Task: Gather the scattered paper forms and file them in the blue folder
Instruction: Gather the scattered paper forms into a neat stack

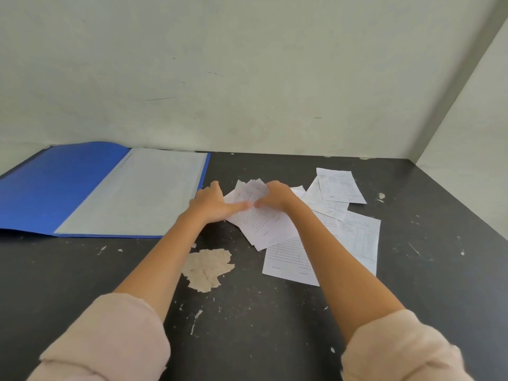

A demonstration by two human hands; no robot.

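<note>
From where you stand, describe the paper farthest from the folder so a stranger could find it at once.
Start at the open blue folder on the left of the dark table, then look right, past both hands, to the loose papers. The one you want is the far right sheet, nearest the back wall. It lies on top of its neighbour and nobody is touching it.

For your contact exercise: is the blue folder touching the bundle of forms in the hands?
Apart. The head view shows dark table between the blue folder and the bundle of forms held by both hands.

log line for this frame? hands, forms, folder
phase: gathering | left hand + right hand: both on small stack of forms | loose forms: on table | blue folder: open, left
</note>
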